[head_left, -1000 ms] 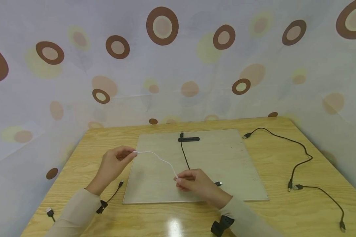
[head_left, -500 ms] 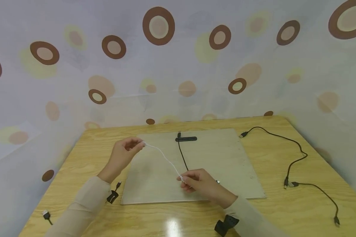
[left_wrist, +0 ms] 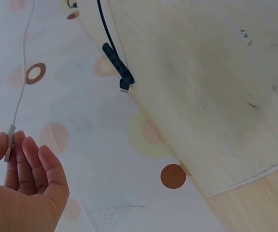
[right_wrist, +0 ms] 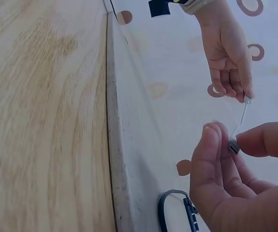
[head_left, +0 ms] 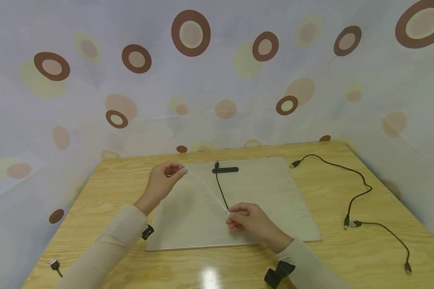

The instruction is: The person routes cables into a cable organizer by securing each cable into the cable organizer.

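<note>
"What are the hands holding?"

"The left hand (head_left: pixel 160 185) pinches one end of a white cable (head_left: pixel 209 190), the right hand (head_left: pixel 254 222) the other, over a pale board (head_left: pixel 275 192)."

"What do the wrist views add?"

"The left shows a metal tip (left_wrist: pixel 7 155); the right, the other end's open connector (right_wrist: pixel 233 146). Beyond, a black cable (head_left: pixel 222 190) crosses a black strip (head_left: pixel 228 170)."

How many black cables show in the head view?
4: central cable on the board; long cable and shorter cable, right; partly hidden cable, lower left. The arms may hide more.
</note>
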Motion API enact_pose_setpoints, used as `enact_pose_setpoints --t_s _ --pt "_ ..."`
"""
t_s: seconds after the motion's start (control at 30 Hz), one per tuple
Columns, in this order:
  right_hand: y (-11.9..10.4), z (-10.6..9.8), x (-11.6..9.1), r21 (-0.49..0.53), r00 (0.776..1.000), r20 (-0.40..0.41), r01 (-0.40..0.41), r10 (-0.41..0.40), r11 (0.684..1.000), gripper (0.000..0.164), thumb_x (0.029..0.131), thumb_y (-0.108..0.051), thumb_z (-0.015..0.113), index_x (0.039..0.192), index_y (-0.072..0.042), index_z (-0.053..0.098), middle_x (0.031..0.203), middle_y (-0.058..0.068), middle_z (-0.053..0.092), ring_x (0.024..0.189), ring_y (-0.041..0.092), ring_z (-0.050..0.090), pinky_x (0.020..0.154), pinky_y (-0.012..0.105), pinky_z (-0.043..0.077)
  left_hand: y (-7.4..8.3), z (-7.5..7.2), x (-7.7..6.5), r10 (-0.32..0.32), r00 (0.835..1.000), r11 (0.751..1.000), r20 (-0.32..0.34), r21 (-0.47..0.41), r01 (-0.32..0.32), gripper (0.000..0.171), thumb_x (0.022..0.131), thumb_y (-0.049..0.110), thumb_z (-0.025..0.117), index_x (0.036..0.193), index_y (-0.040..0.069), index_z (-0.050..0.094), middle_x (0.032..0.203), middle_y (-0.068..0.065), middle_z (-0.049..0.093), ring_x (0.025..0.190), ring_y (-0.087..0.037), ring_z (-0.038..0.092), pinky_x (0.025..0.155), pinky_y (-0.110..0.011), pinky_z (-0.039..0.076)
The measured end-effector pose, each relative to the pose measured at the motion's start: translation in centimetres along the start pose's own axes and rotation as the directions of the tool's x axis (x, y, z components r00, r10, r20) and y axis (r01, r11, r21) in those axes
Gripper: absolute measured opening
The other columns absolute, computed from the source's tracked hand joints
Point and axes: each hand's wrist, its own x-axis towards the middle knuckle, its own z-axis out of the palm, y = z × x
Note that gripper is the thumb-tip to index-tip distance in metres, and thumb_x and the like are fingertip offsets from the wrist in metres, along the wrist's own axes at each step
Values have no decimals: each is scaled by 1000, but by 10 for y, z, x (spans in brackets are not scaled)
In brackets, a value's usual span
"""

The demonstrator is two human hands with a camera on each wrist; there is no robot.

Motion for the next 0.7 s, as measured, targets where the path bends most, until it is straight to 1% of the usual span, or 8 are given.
enact_pose_setpoints --t_s 0.07,0.17,0.3,0.57,0.7 --pt "0 -1 -1 24 1000 -11 11 -10 1000 29 96 -2 52 117 17 51 85 8 68 74 9 64 69 22 56 1 5 4 48 999 998 -12 38 -47 22 92 23 67 103 4 68 98 -9 69 91 -19 66 82 -32 54" --pt "1 -2 -2 49 999 -25 23 -22 999 30 95 -2 53 118 17 51 86 8 68 74 9 65 69 22 56 3 13 9 132 991 987 -29 96 -128 18 92 19 67 101 3 69 95 -10 69 89 -22 66 79 -35 55" --pt "0 -4 -3 45 999 -20 29 -28 999 30 95 -2 54 118 17 51 87 9 69 75 9 65 69 22 56 9 23 17 205 978 969 -28 144 -199 15 92 15 66 100 2 69 92 -11 70 87 -24 67 76 -36 56" --pt "-1 -2 -4 -38 998 -26 55 -56 998 28 95 -4 56 116 15 54 92 16 71 76 10 66 70 25 57 23 38 40 276 960 937 41 210 -279 17 94 15 62 107 4 69 94 -8 70 87 -21 66 72 -34 55" --pt "-3 2 -3 -61 997 -31 67 -69 996 27 95 -4 56 114 14 55 92 18 71 75 10 66 70 27 57 28 44 50 279 957 928 75 237 -289 19 95 16 62 109 5 69 96 -8 71 87 -20 66 73 -33 56"
